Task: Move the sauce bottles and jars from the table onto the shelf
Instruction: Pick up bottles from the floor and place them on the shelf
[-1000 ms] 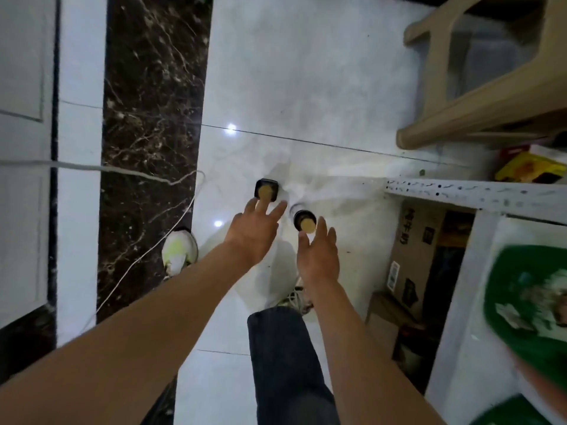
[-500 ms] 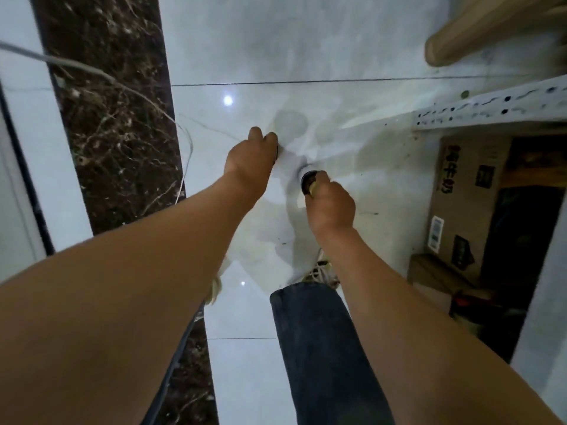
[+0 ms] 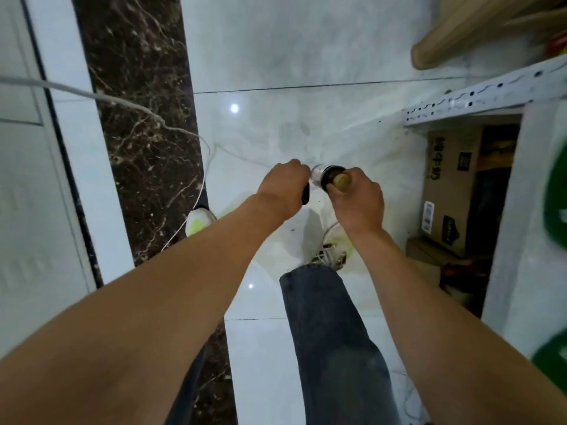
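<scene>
My right hand (image 3: 357, 200) grips a small sauce bottle (image 3: 329, 177) with a tan cap, a black collar and a clear body, tipped so its base points left. My left hand (image 3: 282, 191) is closed around a second dark bottle (image 3: 306, 194); only a black edge of it shows below my fingers. Both hands hang side by side above the white tiled floor, in front of my jeans leg. The white shelf frame (image 3: 478, 99) with punched holes stands to the right of my hands.
A cardboard box (image 3: 451, 185) sits low inside the shelf. Green shapes (image 3: 557, 191) lie at the right edge on a white surface. A tan plastic stool leg (image 3: 454, 41) is at top right. A white cable (image 3: 129, 105) crosses the dark marble strip on the left.
Both hands went from open and reaching for two bottles standing on the floor to closed around them. The bottles have come up off the floor, and the right one is now tipped sideways.
</scene>
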`<state>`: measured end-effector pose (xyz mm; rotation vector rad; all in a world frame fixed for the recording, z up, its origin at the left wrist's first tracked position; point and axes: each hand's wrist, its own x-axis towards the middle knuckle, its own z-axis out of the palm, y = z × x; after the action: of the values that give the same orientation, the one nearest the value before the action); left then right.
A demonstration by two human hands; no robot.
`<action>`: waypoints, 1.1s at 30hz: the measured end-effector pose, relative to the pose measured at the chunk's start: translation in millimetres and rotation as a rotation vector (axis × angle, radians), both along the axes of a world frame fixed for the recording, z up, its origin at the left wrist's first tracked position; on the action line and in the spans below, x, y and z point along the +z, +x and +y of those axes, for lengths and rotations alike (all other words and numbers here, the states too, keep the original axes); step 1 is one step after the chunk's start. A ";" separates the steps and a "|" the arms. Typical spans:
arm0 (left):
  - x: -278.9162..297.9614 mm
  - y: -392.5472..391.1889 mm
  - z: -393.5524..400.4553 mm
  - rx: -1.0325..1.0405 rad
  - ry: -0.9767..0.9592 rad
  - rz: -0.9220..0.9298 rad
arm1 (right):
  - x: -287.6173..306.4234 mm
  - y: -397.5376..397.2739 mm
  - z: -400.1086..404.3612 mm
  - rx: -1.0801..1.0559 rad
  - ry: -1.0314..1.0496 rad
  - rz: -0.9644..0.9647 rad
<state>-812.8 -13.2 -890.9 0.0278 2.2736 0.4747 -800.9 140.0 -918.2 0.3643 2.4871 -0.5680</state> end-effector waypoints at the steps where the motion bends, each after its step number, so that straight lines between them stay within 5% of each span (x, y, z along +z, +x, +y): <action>1: 18.7 -1.5 1.2 -0.006 0.028 -0.009 | 17.1 -0.5 2.2 -0.017 0.018 0.028; 13: 322.9 -27.2 -8.6 0.157 0.214 0.367 | 323.9 -26.9 9.5 -0.346 -0.028 0.372; 20: 535.1 -68.4 -18.6 0.276 0.420 0.610 | 523.3 -61.0 1.6 -0.587 -0.293 0.760; 26: 676.8 -94.4 -3.8 0.322 0.741 0.865 | 678.7 -71.9 7.0 -0.516 -0.487 1.011; 33: 805.8 -103.4 15.6 0.262 1.228 0.874 | 835.2 -49.1 21.4 -0.534 -0.579 1.321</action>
<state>-916.2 2.4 -85.1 0.6596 2.3529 2.2695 -850.1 161.4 -83.1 0.5111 3.1218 -2.2774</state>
